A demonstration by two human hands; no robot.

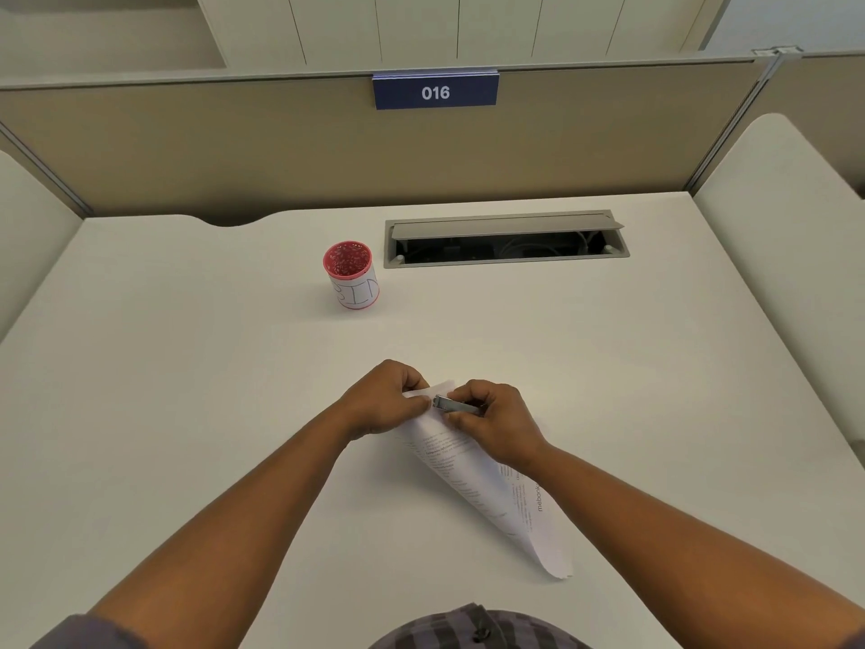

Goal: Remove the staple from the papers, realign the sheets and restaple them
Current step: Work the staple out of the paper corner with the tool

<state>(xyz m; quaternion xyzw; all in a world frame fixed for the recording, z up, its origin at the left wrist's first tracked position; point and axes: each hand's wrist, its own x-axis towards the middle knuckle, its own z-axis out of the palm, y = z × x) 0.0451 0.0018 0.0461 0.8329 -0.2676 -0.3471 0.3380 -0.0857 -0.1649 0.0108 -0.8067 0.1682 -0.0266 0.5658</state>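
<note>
A stack of printed white papers lies on the desk, curled up lengthwise, running from my hands toward the lower right. My left hand pinches the top corner of the papers. My right hand holds a small silver metal tool, its tip pressed against that same corner between my two hands. The staple itself is too small to make out.
A pink mesh cup with a white paper label stands toward the back of the white desk. To its right is an open cable tray set into the desk. A beige partition with a blue "016" sign closes the back.
</note>
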